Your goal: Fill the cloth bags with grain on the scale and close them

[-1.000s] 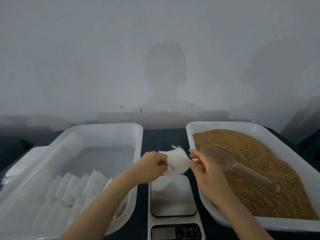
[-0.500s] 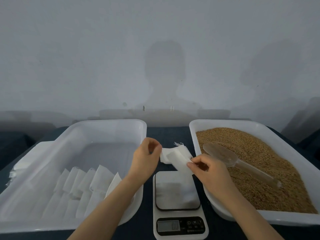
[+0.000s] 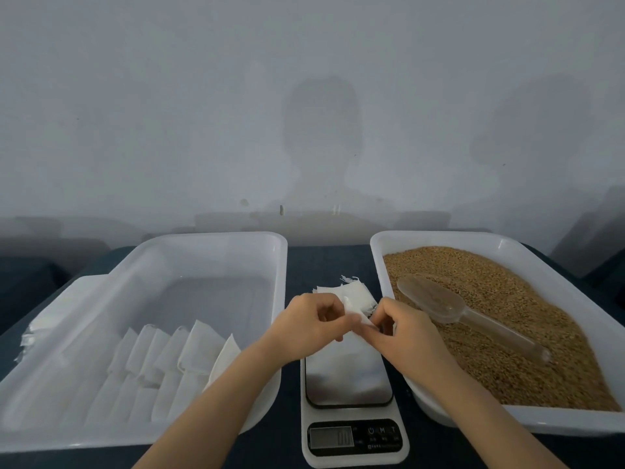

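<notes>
Over scale (image 3: 348, 377) edge: left hand (image 3: 311, 321), right hand (image 3: 402, 330), cloth bag (image 3: 351, 296) between.

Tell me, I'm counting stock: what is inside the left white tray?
White cloth bags lean in an overlapping row at the near end of the left tray; its far half shows bare floor. The left forearm hides the near right corner.

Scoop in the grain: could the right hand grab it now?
Probably, once it lets go: the right hand pinches the bag, but the scoop lies uncovered on the grain right beside it.
</notes>
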Motion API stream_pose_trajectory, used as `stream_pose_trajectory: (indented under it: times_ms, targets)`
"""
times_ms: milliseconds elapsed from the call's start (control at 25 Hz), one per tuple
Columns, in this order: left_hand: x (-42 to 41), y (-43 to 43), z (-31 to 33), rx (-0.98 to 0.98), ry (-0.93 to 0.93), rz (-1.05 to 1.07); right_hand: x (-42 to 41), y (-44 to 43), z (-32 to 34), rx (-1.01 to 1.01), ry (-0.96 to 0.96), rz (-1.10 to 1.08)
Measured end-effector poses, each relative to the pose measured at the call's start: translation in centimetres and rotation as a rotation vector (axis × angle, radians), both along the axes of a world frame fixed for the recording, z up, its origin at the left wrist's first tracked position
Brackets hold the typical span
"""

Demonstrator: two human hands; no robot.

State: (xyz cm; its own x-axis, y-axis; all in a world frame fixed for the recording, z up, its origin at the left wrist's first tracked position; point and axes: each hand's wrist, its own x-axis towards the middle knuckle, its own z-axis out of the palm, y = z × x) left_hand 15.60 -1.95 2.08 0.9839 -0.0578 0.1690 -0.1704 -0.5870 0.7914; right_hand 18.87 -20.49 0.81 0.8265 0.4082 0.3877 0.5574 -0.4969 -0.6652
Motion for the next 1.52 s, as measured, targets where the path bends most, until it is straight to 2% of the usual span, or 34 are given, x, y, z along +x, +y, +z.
stream_pose_trajectory:
  times_ms: [240,440,680,800,920,1000,1080,1160,1280,1440,1520]
  targets:
    - [-0.2,-0.2,-0.3,0.114,0.003,-0.014,0.0,0.2,-0.1,-0.095,0.005,0.059]
    - [-0.2,0.1,-0.4,0.140,0.028,0.000,-0.2,0.4,0.3,0.014,-0.012,0.138]
    - [-0.3,-0.2,-0.6,0.266,0.004,0.056,-0.1,0.5,0.1,0.016,-0.067,-0.011]
    - [-0.5,-0.3,-0.5,0.188,0.048,0.006,-0.4,0.3,0.3,-0.033,-0.198,0.019]
    - [-0.6,-0.2,-0.2,0.072,0.082,-0.029,-0.7,0.3,0.5,-0.182,-0.347,0.111]
    - [-0.8,-0.2,-0.1,0.032,0.077,-0.051,-0.6,0.6,0.3,-0.261,-0.357,0.104]
    - [-1.0,-0.3,-0.1,0.053,0.057,-0.081,-0.5,0.8,0.2,-0.256,-0.323,0.076]
    - [-1.2,-0.3,-0.3,0.183,-0.007,-0.120,-0.4,0.8,0.2,-0.179,-0.277,0.054]
    - [-1.4,-0.6,-0.5,0.405,-0.196,-0.137,-0.3,0.6,0.2,-0.079,-0.178,0.021]
    - [-1.5,-0.9,-0.1,0.377,-0.512,-0.079,-0.4,0.5,0.3,0.014,-0.059,0.016]
    - [-1.3,-1.1,-0.2,0.372,-0.557,-0.083,-0.5,0.4,0.4,-0.001,-0.044,0.026]
